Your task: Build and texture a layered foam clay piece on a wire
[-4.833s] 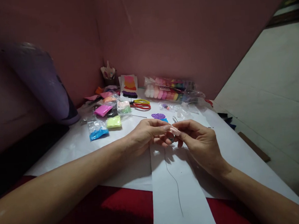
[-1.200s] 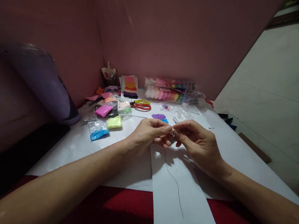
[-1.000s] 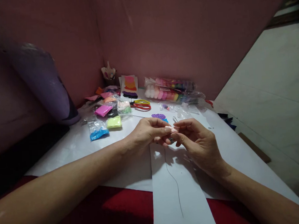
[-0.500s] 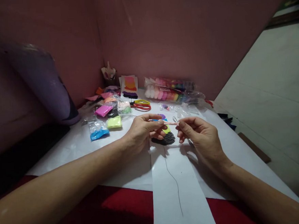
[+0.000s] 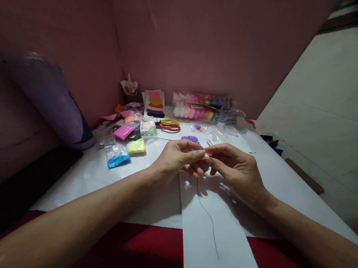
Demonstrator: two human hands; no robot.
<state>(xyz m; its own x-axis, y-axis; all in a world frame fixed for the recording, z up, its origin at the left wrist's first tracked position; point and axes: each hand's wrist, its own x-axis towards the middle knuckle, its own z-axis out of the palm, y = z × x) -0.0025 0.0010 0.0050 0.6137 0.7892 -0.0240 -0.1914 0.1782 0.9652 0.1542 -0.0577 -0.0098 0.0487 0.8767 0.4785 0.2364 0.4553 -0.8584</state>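
Observation:
My left hand [image 5: 177, 158] and my right hand [image 5: 238, 164] meet fingertip to fingertip above a white paper strip [image 5: 201, 234]. Both pinch a small piece of pale pink modelling clay [image 5: 206, 155], mostly covered by the fingers. Beneath and beyond the hands, purple clay [image 5: 189, 139] shows on the strip, with a little blue beside it. The rest of the clay there is largely hidden by my hands. A thin dark curving line [image 5: 212, 219] runs down the strip toward me.
Scissors with red and yellow handles [image 5: 170, 125] lie behind my hands. Bagged clay packs, such as magenta clay [image 5: 123, 132] and lime clay [image 5: 136, 146], sit left. A clear bag of colourful clay [image 5: 201, 108] and a picture card [image 5: 155, 103] stand at the wall.
My hands have come together. The pink clay, stretched as a thin strand between them, is now bunched at the fingertips. More of the purple clay shows.

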